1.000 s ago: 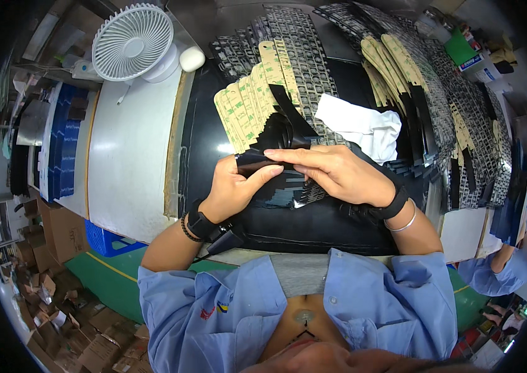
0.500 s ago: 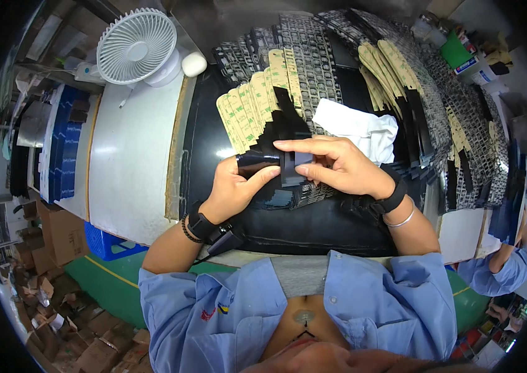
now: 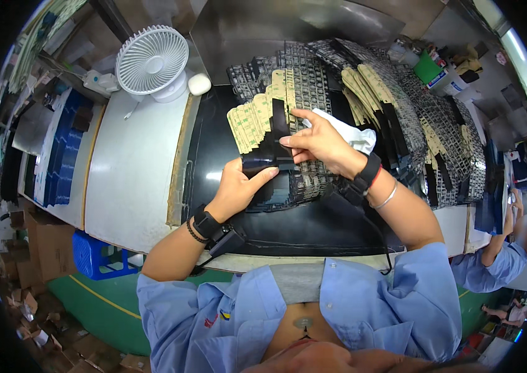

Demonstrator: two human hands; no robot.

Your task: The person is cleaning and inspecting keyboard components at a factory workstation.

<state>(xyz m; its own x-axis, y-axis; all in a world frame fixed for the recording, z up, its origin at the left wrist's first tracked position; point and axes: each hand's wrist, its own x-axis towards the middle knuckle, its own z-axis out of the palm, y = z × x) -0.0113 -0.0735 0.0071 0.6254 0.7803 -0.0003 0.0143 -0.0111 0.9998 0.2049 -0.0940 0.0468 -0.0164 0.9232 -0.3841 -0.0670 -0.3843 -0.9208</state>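
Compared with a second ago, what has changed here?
The right hand has moved forward, from beside the left thumb to the black strip; whether it grips the strip is unclear. The camera view has shifted too. The left hand still holds the dark piece; the fan stays put.

a glossy black piece (image 3: 258, 163) lies crosswise in the person's left hand (image 3: 233, 191), thumb along its near edge, its smooth face faintly shiny. by its right end, a narrow, flat black strip (image 3: 280, 119) stretches lengthwise away from the person, beside the right hand's (image 3: 326, 144) fingertips; i can't tell whether they're joined.
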